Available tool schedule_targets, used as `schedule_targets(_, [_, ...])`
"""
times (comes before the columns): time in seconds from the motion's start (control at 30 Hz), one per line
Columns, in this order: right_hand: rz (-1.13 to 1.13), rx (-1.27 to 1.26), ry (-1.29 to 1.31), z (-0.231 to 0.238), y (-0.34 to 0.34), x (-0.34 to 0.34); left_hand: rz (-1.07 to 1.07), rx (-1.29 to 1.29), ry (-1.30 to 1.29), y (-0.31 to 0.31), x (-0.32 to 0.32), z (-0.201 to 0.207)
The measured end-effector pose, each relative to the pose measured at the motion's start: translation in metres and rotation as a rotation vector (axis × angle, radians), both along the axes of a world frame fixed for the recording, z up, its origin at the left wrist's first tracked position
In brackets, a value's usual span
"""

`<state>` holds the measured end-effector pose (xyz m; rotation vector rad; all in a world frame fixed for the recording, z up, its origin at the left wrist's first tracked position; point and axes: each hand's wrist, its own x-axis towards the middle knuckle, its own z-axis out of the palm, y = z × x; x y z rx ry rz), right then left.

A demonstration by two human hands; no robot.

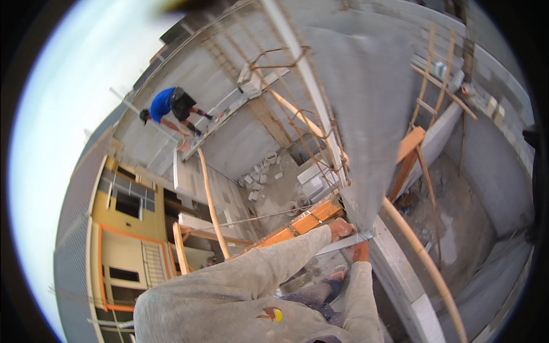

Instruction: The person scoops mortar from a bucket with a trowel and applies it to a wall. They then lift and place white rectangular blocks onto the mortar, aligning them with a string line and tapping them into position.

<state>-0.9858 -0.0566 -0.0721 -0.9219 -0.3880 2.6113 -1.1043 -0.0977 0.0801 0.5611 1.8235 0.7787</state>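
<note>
1. Grey shirt (223, 311), six o'clock: nearest item; sleeves extend toward both hands.
2. Left hand (342, 228), four o'clock: positioned at the upper edge of the flat metal blade (336, 246); finger closure cannot be told.
3. Right hand (359, 251), between four and five o'clock: positioned at the blade's lower edge; fingers partly hidden, grip cannot be told.
4. Metal blade, four o'clock: located near the lower end of the grey column (377, 131), which extends toward two o'clock.
5. Co-worker (164, 104), ten o'clock: bent over, blue top.
</note>
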Motion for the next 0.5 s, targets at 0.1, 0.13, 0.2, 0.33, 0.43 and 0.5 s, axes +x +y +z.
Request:
schedule_targets(0.1, [0.083,0.093,-0.151,0.034,-0.004,0.016,0.575,0.017,-0.385,-0.005,0.012,0.012])
schedule_targets(0.13, [0.125,0.192,-0.161,0.046,-0.005,0.021,0.609,0.065,-0.478,-0.014,0.011,0.017])
schedule_targets(0.2, [0.287,0.884,-0.605,0.074,-0.016,0.043,0.582,0.258,-0.348,-0.032,0.023,0.027])
schedule_targets(0.33, [-0.097,1.378,-0.830,0.150,-0.057,0.070,0.441,0.393,0.047,-0.065,0.049,0.045])
schedule_targets(0.43, [-0.158,1.454,-0.714,0.206,-0.073,0.067,0.382,0.535,0.198,-0.075,0.069,0.047])
schedule_targets(0.5, [-0.115,1.451,-0.666,0.230,-0.076,0.060,0.443,0.648,0.168,-0.075,0.076,0.043])
